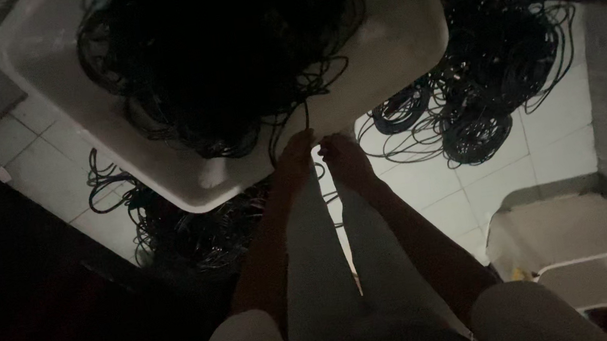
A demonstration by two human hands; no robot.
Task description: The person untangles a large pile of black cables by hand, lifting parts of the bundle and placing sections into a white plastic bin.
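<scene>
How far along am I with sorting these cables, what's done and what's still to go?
Done: a big dark tangle of cables already sits in the white tub. In hand: your left hand and right hand meet at the tub's near edge, pinching a thin strand; the dim light hides the grip. Left: coiled bundles on the tiled floor, more under the tub, and a second white bin looking nearly empty.

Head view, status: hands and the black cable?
Left hand and right hand pinch thin black cable at white plastic tub rim. Grip detail too dark. Cable coils on floor.
</scene>
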